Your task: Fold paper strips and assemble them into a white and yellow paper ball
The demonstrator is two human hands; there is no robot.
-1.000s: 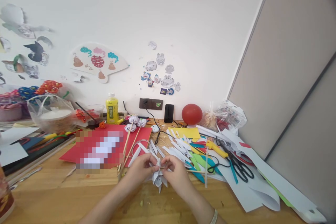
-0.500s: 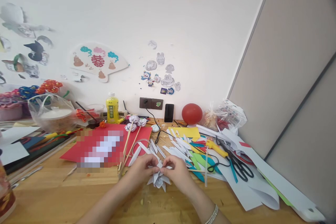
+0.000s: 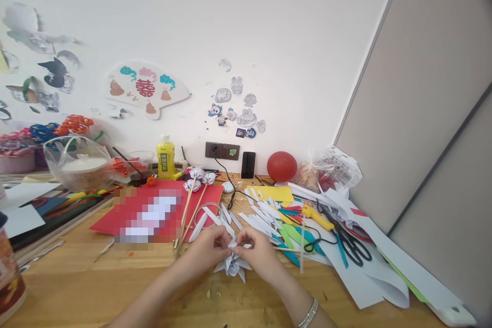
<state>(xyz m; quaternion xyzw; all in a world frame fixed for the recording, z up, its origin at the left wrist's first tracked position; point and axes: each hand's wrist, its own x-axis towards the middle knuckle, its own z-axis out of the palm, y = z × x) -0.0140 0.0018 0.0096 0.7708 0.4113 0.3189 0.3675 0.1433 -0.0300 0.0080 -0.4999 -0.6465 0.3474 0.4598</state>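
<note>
A white folded paper flower (image 3: 233, 268) with pointed petals is held just above the wooden table, in the lower middle of the head view. My left hand (image 3: 209, 247) pinches its upper petals from the left side. From the right, my right hand (image 3: 255, 251) pinches the same petals, and the fingertips of both hands nearly meet. Part of the flower is hidden behind my fingers. Just beyond my hands lie white paper strips (image 3: 261, 220). Sticks topped with crumpled white paper flowers (image 3: 196, 177) rest to the left, over a red sheet (image 3: 207, 200).
Black scissors (image 3: 349, 241), a yellow glue gun (image 3: 318, 217) and coloured strips lie on the right. A red balloon (image 3: 282, 166), a phone (image 3: 248, 165) and a yellow bottle (image 3: 165, 158) stand along the wall. A paper cup (image 3: 9, 277) is at the left edge.
Both hands keep their pinch on the paper flower and have barely shifted. The whole view has moved slightly with the head.
</note>
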